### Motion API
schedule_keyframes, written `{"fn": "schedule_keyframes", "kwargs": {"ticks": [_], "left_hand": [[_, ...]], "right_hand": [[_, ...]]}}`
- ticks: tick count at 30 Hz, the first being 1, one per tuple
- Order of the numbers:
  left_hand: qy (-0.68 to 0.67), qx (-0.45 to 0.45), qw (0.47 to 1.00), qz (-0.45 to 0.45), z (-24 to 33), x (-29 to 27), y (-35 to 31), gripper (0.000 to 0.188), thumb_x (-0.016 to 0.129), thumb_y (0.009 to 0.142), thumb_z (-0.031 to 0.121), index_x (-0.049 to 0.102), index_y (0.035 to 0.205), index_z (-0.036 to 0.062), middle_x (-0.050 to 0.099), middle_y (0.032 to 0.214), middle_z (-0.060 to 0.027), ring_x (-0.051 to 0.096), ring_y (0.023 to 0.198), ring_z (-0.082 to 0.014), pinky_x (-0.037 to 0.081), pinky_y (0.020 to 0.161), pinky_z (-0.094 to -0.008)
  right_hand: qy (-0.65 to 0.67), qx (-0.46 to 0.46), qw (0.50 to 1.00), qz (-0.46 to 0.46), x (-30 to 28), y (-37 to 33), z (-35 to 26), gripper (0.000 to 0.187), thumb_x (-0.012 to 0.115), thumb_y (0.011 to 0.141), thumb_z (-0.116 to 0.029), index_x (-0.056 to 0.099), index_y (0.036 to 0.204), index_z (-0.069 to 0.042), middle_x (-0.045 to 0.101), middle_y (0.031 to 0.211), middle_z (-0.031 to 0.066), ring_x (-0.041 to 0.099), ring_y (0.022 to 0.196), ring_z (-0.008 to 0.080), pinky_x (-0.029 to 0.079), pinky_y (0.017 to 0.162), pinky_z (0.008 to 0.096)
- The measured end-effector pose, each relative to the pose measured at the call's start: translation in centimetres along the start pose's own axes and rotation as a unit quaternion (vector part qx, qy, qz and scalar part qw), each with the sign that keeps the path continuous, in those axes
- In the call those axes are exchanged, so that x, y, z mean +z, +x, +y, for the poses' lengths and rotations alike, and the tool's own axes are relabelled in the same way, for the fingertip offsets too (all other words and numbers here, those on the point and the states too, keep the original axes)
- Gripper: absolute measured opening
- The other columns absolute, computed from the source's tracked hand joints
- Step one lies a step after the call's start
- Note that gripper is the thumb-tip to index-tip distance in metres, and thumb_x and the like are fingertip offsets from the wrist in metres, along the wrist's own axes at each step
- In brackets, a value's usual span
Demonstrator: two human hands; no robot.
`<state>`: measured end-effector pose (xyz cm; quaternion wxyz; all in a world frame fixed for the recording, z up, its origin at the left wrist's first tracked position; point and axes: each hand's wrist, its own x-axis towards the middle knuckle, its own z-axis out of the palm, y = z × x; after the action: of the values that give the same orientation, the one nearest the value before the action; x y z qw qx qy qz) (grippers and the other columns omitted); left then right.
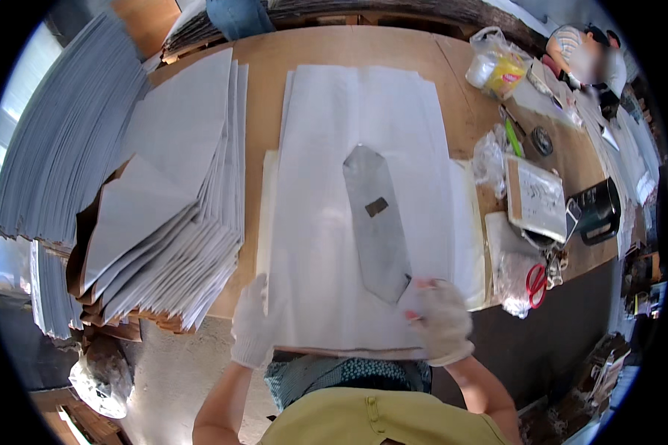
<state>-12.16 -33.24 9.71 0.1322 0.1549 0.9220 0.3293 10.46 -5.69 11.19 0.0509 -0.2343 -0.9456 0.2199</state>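
A layered stack of large white paper sheets (315, 222) lies on the table in front of me. On top of it rests a long grey flat piece (375, 256) with pointed ends and a small dark patch (376, 207) on it. My left hand (254, 330), in a white knit glove, is at the stack's lower left edge with fingers stretched upward. My right hand (441, 322), gloved with reddish fingertips, hovers over or touches the stack's lower right corner, near the grey piece's lower tip. Motion blurs its fingers, so any hold is unclear.
Folded white paper sacks (163, 245) with brown insides are piled at left, beside a tall paper stack (67, 141). On the right are red scissors (536, 285), a dark mug (597, 211), a white box (536, 199) and plastic bags (491, 63). Another person (586, 59) sits far right.
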Motion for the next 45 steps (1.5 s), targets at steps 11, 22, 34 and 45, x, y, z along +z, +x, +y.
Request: {"fn": "schedule_keyframes", "kwargs": {"ticks": [11,22,34,45], "left_hand": [[0.172,0.463,0.865,0.094,0.6,-2.0,3.4,0.036,0.073,0.079,0.004,0.07,0.115,0.0071,0.07,0.111,-0.0147,0.071,0.096,-0.03,0.058,0.072,-0.0363],[-0.003,0.36,0.932,0.025,-3.8,0.6,4.9,0.03,0.082,0.075,0.02,0.07,0.101,0.009,0.07,0.093,-0.0071,0.069,0.078,-0.0252,0.056,0.066,-0.0361],[-0.041,0.313,0.948,-0.039,-7.0,1.8,6.5,0.027,0.07,0.098,0.028,0.069,0.081,0.0069,0.07,0.08,-0.0093,0.067,0.069,-0.0261,0.052,0.059,-0.0364],[0.087,0.134,0.982,0.101,-3.0,5.4,7.8,0.038,0.069,0.101,0.034,0.069,0.074,0.0067,0.056,0.055,-0.0128,0.057,0.049,-0.0318,0.046,0.049,-0.0392]], "right_hand": [[-0.173,-0.048,0.983,0.047,2.6,14.5,2.6,0.045,0.064,0.098,-0.031,0.063,0.137,-0.011,0.061,0.141,0.0176,0.054,0.133,0.0374,0.039,0.114,0.0514],[-0.062,-0.152,0.986,0.028,-4.7,5.5,8.4,0.039,0.064,0.088,0.003,0.07,0.124,-0.009,0.071,0.122,0.0133,0.065,0.12,0.0356,0.052,0.105,0.0452],[0.22,-0.134,0.964,-0.065,-3.4,5.3,10.0,0.019,0.073,0.086,-0.015,0.073,0.105,-0.011,0.074,0.104,0.0041,0.068,0.109,0.0275,0.043,0.111,0.0495],[0.098,0.132,0.975,0.15,4.0,9.3,7.9,0.027,0.056,0.109,-0.023,0.069,0.104,0.0,0.056,0.071,0.0029,0.052,0.065,0.0102,0.042,0.059,0.0295]]}}
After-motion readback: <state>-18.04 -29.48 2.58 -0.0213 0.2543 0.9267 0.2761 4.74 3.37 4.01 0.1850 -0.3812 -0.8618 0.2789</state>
